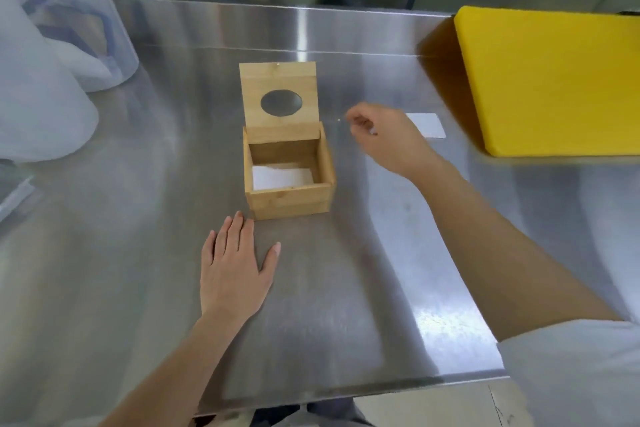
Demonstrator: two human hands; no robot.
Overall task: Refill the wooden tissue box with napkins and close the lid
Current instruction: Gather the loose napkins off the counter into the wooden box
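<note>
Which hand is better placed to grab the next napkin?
Right. The right hand hangs just beside the napkin lying on the table, right of the open box. The left hand lies flat in front of the box, farther away.

A thick yellow board (pixel 554 80) is seen lying at the right of a brushed steel surface (pixel 156 236), while translucent plastic sheeting (pixel 52 45) is draped at the left.

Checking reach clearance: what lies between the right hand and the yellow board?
In the head view, a flat white napkin lies on the steel table between the right hand and the yellow board, partly covered by the hand.
</note>
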